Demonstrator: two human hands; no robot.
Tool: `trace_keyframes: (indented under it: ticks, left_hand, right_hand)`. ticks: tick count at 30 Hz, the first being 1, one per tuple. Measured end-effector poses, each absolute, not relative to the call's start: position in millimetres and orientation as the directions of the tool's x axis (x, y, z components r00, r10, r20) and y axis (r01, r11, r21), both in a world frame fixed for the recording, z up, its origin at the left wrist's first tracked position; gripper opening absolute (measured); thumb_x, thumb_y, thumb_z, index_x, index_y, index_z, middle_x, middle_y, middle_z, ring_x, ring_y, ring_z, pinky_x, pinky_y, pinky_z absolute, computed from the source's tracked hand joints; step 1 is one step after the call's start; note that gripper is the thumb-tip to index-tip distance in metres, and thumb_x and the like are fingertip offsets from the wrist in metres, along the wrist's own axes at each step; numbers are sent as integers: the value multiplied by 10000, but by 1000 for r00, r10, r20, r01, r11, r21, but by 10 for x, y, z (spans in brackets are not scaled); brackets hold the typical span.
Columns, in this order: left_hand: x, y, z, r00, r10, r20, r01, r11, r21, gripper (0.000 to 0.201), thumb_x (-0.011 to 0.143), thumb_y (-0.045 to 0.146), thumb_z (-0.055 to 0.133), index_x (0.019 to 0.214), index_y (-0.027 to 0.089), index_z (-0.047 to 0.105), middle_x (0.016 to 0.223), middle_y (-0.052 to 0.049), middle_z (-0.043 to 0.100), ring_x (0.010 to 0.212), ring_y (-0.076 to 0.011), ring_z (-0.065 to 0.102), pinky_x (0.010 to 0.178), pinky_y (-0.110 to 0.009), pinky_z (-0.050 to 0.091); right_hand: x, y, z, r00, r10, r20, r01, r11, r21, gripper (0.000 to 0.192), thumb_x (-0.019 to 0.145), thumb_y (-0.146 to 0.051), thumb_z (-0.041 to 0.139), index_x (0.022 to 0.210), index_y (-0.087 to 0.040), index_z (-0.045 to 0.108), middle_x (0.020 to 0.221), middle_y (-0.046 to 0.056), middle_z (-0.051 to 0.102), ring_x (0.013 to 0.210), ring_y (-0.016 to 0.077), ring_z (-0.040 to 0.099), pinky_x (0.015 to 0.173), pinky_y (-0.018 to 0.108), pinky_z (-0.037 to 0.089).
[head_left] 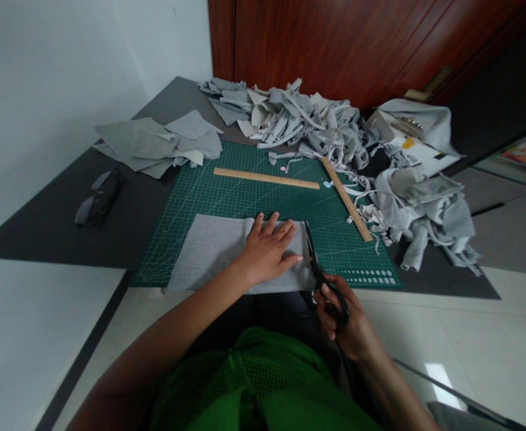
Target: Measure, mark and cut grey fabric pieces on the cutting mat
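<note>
A piece of light grey fabric (pixel 213 251) lies flat along the near edge of the green cutting mat (pixel 164 239). My left hand (pixel 269 248) rests on its right half, palm down with the fingers spread. At the fabric's right edge are black-handled scissors (pixel 317 274), gripped by the handle loops in my right hand (pixel 344 311). Their blades point away from me along that edge and look nearly closed. My right hand is just off the near side of the mat, and its fingers partly cover the handles.
Two wooden rulers (pixel 267 178) (pixel 346 200) lie on the mat beyond the fabric. Grey fabric scraps (pixel 308 114) heap along the back and right. Flat grey pieces (pixel 155 143) and eyeglasses (pixel 96 197) are at left. A white box (pixel 411 140) stands back right.
</note>
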State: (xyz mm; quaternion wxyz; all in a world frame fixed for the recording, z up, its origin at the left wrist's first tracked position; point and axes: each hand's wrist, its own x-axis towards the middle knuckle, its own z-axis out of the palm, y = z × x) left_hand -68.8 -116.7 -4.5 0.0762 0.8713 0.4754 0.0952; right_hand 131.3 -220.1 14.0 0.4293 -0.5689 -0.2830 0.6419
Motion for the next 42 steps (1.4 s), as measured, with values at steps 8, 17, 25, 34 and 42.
trace_keyframes:
  ticks: [8,17,25,34,42]
  left_hand:
    - [-687,-1170,-38,526,845,94,814,-533,231,715,1073,650,355,1654,233,374,1729,-55,348,1637,-384,157,1320,-627,66]
    - [-688,-1162,-40,530,844,84,814,-534,228,739,1073,650,353,1660,202,355,1740,-62,325,1639,-387,145,1320,-638,61]
    - [-687,-1159,-55,529,843,98,814,-537,221,733,1074,651,353,1656,206,362,1739,-54,327,1637,-391,148,1322,-632,59]
    - [-690,-1164,-41,531,843,90,808,-535,247,724,1076,642,365,1652,204,374,1735,-59,333,1638,-394,142,1322,-628,48]
    - [-686,-1155,-61,527,845,90,812,-532,238,742,1072,647,379,1654,188,368,1732,-63,342,1638,-394,141,1320,-635,51]
  right_hand:
    - [1348,-2226,112,17,871,-491,-245,-472,-847,579,658,-588,916,1015,-275,586,654,-99,550,372,40,357,294,138,285]
    - [1314,-2209,123,3,891,-453,-197,-444,-874,572,704,-621,897,1009,-278,557,682,-103,553,380,36,368,301,140,305]
    - [1303,-2203,116,5,902,-432,-151,-427,-892,567,740,-620,877,1039,-269,547,705,-102,562,387,33,387,307,143,316]
    - [1280,-2215,115,25,903,-428,-130,-421,-897,600,728,-639,876,1064,-268,544,708,-104,566,394,35,401,315,147,319]
    - [1281,-2217,99,18,910,-414,-96,-411,-907,621,731,-642,877,1088,-265,536,681,-113,545,397,44,407,314,156,327]
